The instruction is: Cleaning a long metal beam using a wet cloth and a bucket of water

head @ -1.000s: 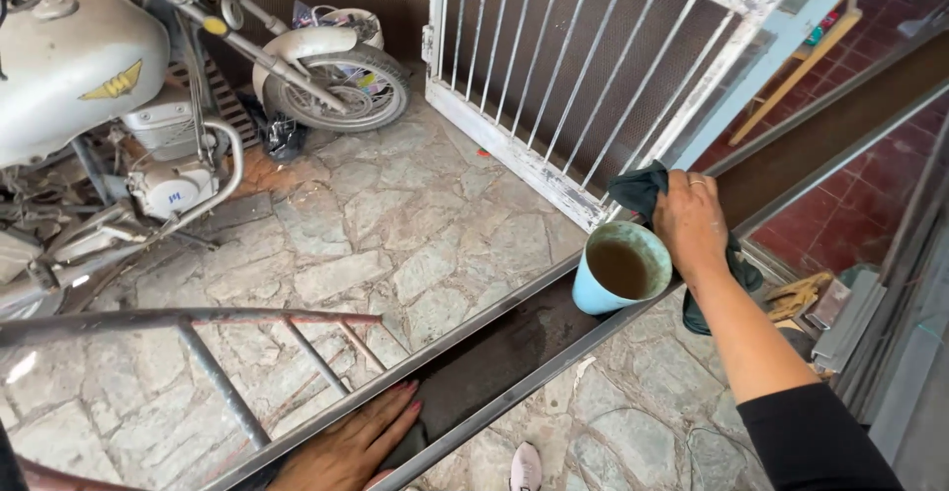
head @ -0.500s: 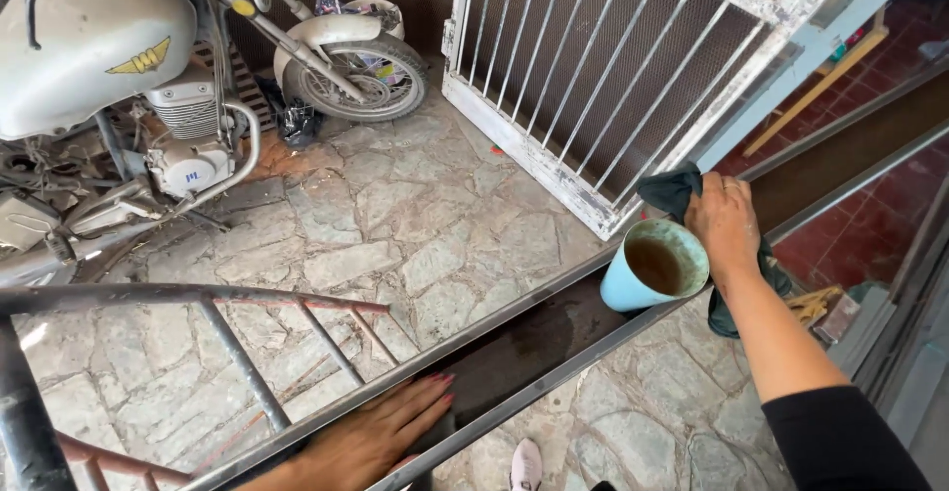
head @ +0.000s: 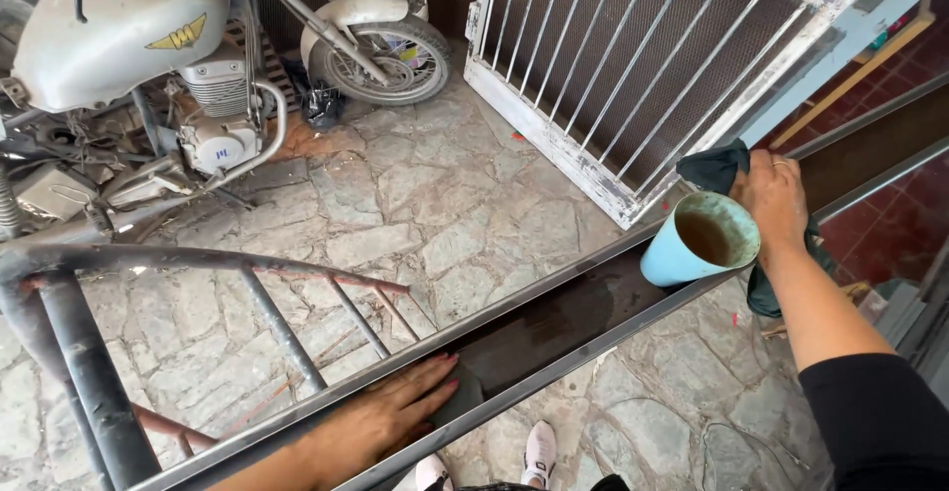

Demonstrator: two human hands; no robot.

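overhead, head view: your right hand (head: 776, 199) presses a dark cloth (head: 714, 167) against the long metal channel (head: 554, 323), just beside the tilted blue cup (head: 697, 241); your left hand (head: 395, 417) lies flat, fingers spread, lower down. the channel's long axis runs lower-left to upper-right.

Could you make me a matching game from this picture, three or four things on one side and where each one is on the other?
Things:
1. light blue cup
2. dark cloth
3. left hand
4. motorcycle

Places:
A. parked on the stone floor, top left
B. lying flat on the long dark metal frame, near the bottom
C. on the same frame, just beside the right hand
D. bunched under the right hand, by the white barred gate

Pairs: 1-C, 2-D, 3-B, 4-A
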